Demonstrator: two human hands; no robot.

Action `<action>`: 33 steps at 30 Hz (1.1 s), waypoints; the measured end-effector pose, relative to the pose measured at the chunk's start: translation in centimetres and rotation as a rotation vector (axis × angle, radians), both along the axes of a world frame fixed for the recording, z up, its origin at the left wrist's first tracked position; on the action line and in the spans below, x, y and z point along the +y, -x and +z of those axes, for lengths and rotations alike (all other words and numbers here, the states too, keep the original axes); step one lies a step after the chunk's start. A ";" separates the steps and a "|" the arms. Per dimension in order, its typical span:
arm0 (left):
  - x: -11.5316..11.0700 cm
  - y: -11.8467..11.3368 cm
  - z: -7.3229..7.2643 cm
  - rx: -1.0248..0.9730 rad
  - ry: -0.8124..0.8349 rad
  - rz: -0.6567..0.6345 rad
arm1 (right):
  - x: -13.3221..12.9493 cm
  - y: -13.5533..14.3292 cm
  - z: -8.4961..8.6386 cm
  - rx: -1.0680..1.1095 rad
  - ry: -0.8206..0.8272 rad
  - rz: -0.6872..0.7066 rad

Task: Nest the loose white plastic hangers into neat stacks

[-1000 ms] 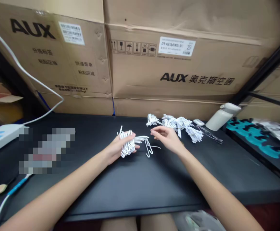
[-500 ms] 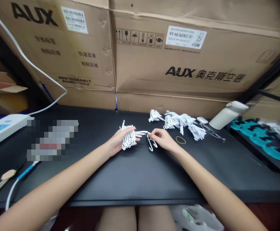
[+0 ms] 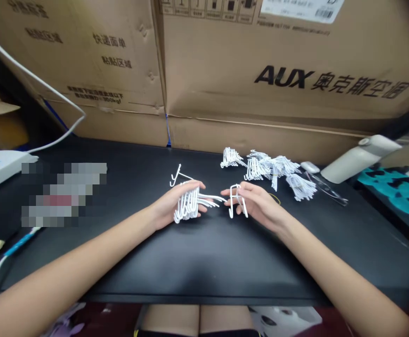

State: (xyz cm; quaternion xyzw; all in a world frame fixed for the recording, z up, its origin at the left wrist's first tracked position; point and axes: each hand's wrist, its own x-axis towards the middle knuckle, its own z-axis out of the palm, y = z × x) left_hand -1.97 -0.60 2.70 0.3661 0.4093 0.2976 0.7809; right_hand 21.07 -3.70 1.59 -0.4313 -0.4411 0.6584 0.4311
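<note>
A bundle of white wire hooks [image 3: 187,203] is gripped in my left hand [image 3: 167,206], their long stems pointing right. One separate white hook [image 3: 176,175] lies on the black table just beyond that hand. My right hand [image 3: 258,203] pinches another white hook piece [image 3: 237,199] by its upper part, prongs hanging down, a short gap from the bundle's stem ends. Beyond it sit several bunches of white hooks [image 3: 258,167]. A yellow rubber band [image 3: 275,199] is partly hidden behind my right hand.
Large cardboard boxes [image 3: 278,103] stand along the table's back. A white bottle [image 3: 359,159], eyeglasses [image 3: 327,189] and teal-and-black items [image 3: 397,196] are at right. A white power strip [image 3: 3,166], a pixelated object [image 3: 63,194] and a cable [image 3: 19,243] lie at left.
My right hand has moved away from the bundle's stems, and its hook piece is turned more upright. A single hook now shows apart beyond my left hand. The camera view has shifted.
</note>
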 end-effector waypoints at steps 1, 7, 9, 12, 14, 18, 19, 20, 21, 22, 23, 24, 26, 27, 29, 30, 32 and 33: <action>-0.1 -0.1 0.0 -0.005 0.010 -0.013 | -0.2 0.0 0.2 -0.008 0.006 0.016; -1.0 -0.5 0.7 -0.011 -0.013 -0.059 | -1.2 0.2 0.9 -0.035 -0.013 0.025; -1.4 -0.7 0.9 -0.011 -0.027 -0.075 | -1.7 0.5 1.1 -0.040 -0.019 0.011; -1.9 -1.1 0.9 0.004 -0.044 -0.076 | -2.3 1.0 1.4 -0.074 -0.043 -0.056; -2.2 -1.4 0.8 0.021 -0.038 -0.066 | -2.6 1.4 1.4 -0.115 -0.069 -0.100; -2.9 -2.0 0.3 0.029 -0.001 -0.075 | -3.0 2.1 1.1 -0.167 -0.111 -0.173; -3.1 -2.1 0.3 0.032 0.003 -0.076 | -3.0 2.2 1.0 -0.172 -0.118 -0.191; -3.3 -2.2 0.2 0.037 0.006 -0.076 | -3.1 2.3 0.9 -0.175 -0.120 -0.206; -3.4 -2.2 0.2 0.042 0.008 -0.078 | -3.2 2.4 0.9 -0.177 -0.120 -0.214; -3.6 -2.3 0.2 0.048 0.007 -0.079 | -3.3 2.6 0.8 -0.175 -0.118 -0.219; -3.7 -2.4 0.2 0.052 0.003 -0.086 | -3.3 2.7 0.8 -0.171 -0.116 -0.221; -3.9 -2.4 0.2 0.055 -0.003 -0.098 | -3.4 2.8 0.8 -0.165 -0.115 -0.220; -4.1 -2.6 0.3 0.066 -0.028 -0.126 | -3.6 3.1 0.7 -0.154 -0.114 -0.210; -4.2 -2.6 0.4 0.075 -0.045 -0.137 | -3.6 3.2 0.6 -0.147 -0.113 -0.206; -4.3 -2.7 0.4 0.101 -0.075 -0.157 | -3.7 3.4 0.5 -0.128 -0.096 -0.202; -4.3 -2.7 0.4 0.114 -0.087 -0.163 | -3.7 3.4 0.5 -0.117 -0.080 -0.204; -4.3 -2.8 0.3 0.126 -0.101 -0.175 | -3.7 3.4 0.4 -0.095 -0.032 -0.210; -4.3 -2.8 0.3 0.128 -0.104 -0.174 | -3.6 3.4 0.4 -0.085 -0.004 -0.209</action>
